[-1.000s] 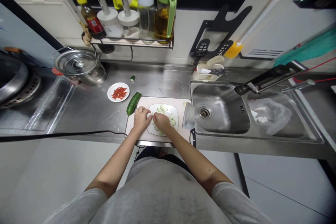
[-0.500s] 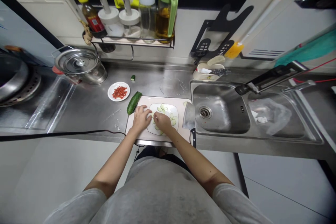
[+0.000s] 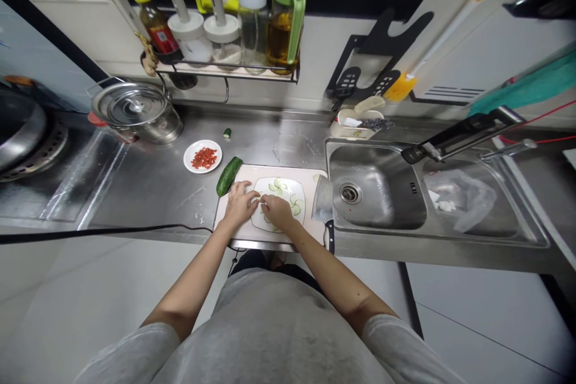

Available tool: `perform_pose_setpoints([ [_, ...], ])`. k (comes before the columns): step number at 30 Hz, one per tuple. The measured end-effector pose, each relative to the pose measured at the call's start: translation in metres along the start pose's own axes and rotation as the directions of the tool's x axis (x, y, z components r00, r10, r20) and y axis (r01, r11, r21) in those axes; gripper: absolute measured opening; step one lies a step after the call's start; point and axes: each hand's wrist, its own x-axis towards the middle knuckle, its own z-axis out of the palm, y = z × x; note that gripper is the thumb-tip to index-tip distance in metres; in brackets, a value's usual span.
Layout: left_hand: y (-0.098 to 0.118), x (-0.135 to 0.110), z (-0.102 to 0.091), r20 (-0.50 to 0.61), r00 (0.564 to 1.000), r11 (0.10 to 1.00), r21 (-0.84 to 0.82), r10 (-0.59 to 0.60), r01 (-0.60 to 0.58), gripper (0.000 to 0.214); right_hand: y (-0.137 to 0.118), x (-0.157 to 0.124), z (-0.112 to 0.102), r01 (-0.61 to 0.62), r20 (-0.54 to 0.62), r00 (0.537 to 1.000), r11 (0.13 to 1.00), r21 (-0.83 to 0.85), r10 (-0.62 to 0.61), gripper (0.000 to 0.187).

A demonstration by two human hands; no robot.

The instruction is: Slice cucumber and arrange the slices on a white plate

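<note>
A white plate [image 3: 297,187] with thin cucumber slices [image 3: 296,209] lies on a pale cutting board [image 3: 310,175] at the counter's front edge. My left hand [image 3: 240,204] and my right hand [image 3: 278,211] meet over the plate's left side, fingertips pinched together on a cucumber slice. A half cucumber [image 3: 229,176] lies at the board's back left corner. A cleaver [image 3: 323,204] rests on the board's right edge, its black handle over the counter front.
A small white dish of red bits [image 3: 203,157] sits left of the board, with a cucumber end [image 3: 227,132] behind it. A lidded steel pot [image 3: 135,111] stands at back left. The sink [image 3: 375,192] is to the right, holding a plastic bag [image 3: 459,198]. A bottle rack [image 3: 225,69] hangs on the wall.
Both hands stay over the plate's left side with only small finger shifts. The view has shifted slightly.
</note>
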Motion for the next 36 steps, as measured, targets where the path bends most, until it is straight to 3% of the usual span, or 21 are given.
perform_pose_setpoints([
  [36,-0.003,0.003,0.006,-0.029,1.0,1.0,0.001,0.003,-0.003,0.019,0.002,-0.002,0.009,-0.018,-0.021,1.0,1.0,0.007,0.018,0.029],
])
